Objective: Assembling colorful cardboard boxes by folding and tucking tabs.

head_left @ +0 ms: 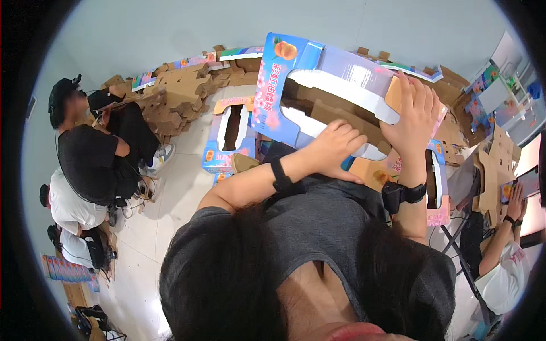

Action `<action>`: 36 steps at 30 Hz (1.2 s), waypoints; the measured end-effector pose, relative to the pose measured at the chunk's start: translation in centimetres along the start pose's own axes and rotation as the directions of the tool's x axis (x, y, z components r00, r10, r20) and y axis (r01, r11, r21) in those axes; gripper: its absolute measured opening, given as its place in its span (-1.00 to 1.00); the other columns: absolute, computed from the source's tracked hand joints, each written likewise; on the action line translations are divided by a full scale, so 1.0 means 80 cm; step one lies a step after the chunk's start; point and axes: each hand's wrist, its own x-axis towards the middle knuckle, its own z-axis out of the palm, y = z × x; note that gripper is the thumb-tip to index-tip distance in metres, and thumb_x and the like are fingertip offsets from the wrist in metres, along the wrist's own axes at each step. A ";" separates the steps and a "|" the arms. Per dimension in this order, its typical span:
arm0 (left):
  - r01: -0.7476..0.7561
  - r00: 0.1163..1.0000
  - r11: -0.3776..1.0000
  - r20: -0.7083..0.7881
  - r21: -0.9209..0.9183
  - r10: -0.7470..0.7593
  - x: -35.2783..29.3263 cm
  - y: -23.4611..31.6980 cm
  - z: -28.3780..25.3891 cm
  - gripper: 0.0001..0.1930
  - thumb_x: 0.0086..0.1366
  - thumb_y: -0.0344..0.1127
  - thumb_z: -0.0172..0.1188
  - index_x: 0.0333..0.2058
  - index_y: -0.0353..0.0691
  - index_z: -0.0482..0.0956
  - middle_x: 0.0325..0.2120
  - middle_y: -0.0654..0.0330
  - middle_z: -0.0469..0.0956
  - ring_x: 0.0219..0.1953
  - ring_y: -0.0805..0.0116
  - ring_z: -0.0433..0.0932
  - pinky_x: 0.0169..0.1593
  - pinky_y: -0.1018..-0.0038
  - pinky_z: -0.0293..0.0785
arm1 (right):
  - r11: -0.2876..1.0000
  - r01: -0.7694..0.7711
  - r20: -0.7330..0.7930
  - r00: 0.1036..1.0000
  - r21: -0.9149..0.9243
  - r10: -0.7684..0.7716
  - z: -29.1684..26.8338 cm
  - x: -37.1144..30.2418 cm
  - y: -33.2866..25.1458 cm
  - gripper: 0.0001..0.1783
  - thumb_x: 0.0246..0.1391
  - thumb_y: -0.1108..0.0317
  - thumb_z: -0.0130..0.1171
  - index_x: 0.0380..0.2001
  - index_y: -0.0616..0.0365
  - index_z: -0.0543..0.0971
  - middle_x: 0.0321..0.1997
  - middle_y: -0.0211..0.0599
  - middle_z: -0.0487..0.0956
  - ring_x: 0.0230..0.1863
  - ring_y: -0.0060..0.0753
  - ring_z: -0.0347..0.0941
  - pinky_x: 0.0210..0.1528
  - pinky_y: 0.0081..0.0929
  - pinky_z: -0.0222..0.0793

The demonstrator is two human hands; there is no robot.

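Note:
A blue-and-pink fruit carton (355,65) with peach pictures is tilted in front of my body. Its long cut-out window, edged with white flaps, shows the brown cardboard inside. My left hand (335,149) is closed over the near edge of the window, its thumb stretched along the near side. Over the carton's right end lies my right hand (414,116), gripping it with the fingers on the far part and the thumb at the window. Each wrist wears a black band.
Similar cartons, one on the left (250,116) and one on the right (438,182), stand close by. Flattened brown cardboard (176,96) is heaped along the wall. Several people sit at left, one in black (88,159); another person's hand (515,204) works at right.

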 end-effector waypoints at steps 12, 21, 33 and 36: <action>0.063 0.992 0.996 0.111 -0.059 -0.056 -0.001 -0.004 0.006 -0.04 -0.31 0.24 0.46 0.07 -0.16 0.42 -0.22 0.17 0.46 -0.10 0.19 0.42 -0.03 0.31 0.23 | 1.000 -0.005 -0.007 1.000 0.026 0.005 0.005 -0.002 0.007 -0.13 -0.41 0.28 0.37 0.17 -0.01 0.43 0.07 -0.23 0.43 0.16 -0.08 0.29 0.32 -0.09 0.05; 0.020 0.999 0.995 -0.035 -0.101 -0.023 -0.002 -0.002 0.002 -0.21 -0.13 0.28 0.38 -0.02 -0.16 0.49 -0.33 0.19 0.46 -0.22 0.19 0.44 -0.13 0.32 0.25 | 0.999 -0.038 0.014 0.999 -0.004 0.038 -0.007 -0.009 -0.001 -0.14 -0.39 0.29 0.34 0.17 0.01 0.43 0.08 -0.23 0.43 0.17 -0.10 0.29 0.33 -0.09 0.04; 0.088 0.995 0.996 0.045 0.011 -0.089 -0.003 -0.008 0.023 -0.59 0.16 0.04 0.25 -0.12 -0.08 0.54 -0.42 0.26 0.48 -0.30 0.24 0.48 -0.16 0.33 0.28 | 1.000 -0.008 0.005 1.000 0.007 0.008 -0.005 -0.008 0.002 -0.09 -0.41 0.27 0.35 0.21 -0.05 0.40 0.08 -0.24 0.43 0.17 -0.09 0.30 0.31 -0.07 0.06; 0.072 0.997 0.996 -0.035 -0.052 -0.074 -0.002 -0.006 0.019 -0.51 0.10 0.11 0.29 -0.13 -0.09 0.54 -0.42 0.24 0.47 -0.30 0.24 0.48 -0.17 0.32 0.27 | 1.000 -0.015 0.040 0.999 -0.006 0.016 -0.009 -0.008 0.001 -0.06 -0.44 0.26 0.37 0.21 -0.03 0.39 0.09 -0.23 0.42 0.17 -0.08 0.29 0.32 -0.07 0.05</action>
